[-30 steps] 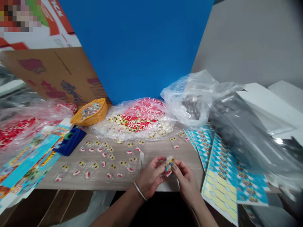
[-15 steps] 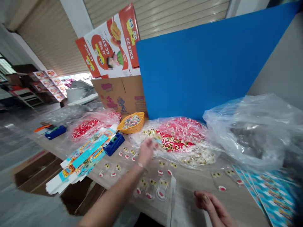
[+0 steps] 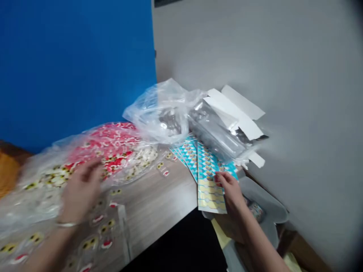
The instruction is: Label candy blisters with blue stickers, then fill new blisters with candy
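My right hand (image 3: 231, 189) rests on a stack of printed blue and yellow card sheets (image 3: 207, 166) at the table's right edge, fingers bent over the sheet edge. My left hand (image 3: 81, 189), smeared by motion, hovers over small clear packets with yellow eyes and red mouths (image 3: 99, 230) lying on the wooden table (image 3: 159, 204). Its fingers look spread, but the blur hides whether anything is in them. Behind it lies a clear bag of red and yellow pieces (image 3: 110, 147).
A crumpled clear plastic bag (image 3: 161, 113) and grey plastic-wrapped white boxes (image 3: 227, 124) sit at the back right. A blue board (image 3: 73, 64) stands behind the table, a grey wall on the right. A grey bag with items (image 3: 263, 207) lies below the table edge.
The view has swung right. My right hand has moved out to the card sheets. My left hand has drawn back from the bag toward the small packets.
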Tool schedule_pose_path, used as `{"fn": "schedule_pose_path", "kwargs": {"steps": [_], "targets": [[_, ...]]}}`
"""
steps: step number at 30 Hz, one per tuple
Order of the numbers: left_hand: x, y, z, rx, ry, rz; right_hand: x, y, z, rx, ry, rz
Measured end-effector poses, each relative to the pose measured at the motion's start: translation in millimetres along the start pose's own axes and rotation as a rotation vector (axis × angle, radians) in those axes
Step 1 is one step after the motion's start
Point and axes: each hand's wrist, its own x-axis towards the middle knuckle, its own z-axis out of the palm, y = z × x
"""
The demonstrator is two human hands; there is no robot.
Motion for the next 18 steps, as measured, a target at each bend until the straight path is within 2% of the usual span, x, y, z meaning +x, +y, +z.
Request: {"fn": "schedule_pose_path", "kwargs": {"steps": [1, 2, 4, 5, 6, 8, 10, 12, 18], "targets": [[-21, -4, 38.3, -0.092, -0.148, 0.043, 2, 6, 1, 0.011, -0.010, -0.016], [-44, -6, 77.8, -0.177, -0.396, 0.018, 2, 12, 2, 0.019, -0.022, -0.025], [-86, -8, 153.8, -0.369, -0.650, -0.122, 1, 22, 7, 0.030, -0.038, -0.042], [-102, -8, 187.3, -0.423, -0.685, -0.197, 0, 26, 9, 0.037, -0.045, -0.045], [-112, -6, 216.4, -0.458, -0.668, -0.241, -2, 29, 10, 0.042, -0.052, -0.049], [-119, -2, 258.9, -0.472, -0.627, -0.271, -4, 34, 13, 0.029, -0.069, -0.080], [-116, 1, 282.2, -0.471, -0.603, -0.274, -5, 36, 15, -0.043, -0.080, -0.154], [-110, 4, 291.5, -0.489, -0.607, -0.270, -4, 35, 16, -0.155, -0.087, -0.257], [-113, 9, 287.2, -0.631, -0.670, -0.193, 0, 28, 21, -0.302, -0.154, -0.478]]}}
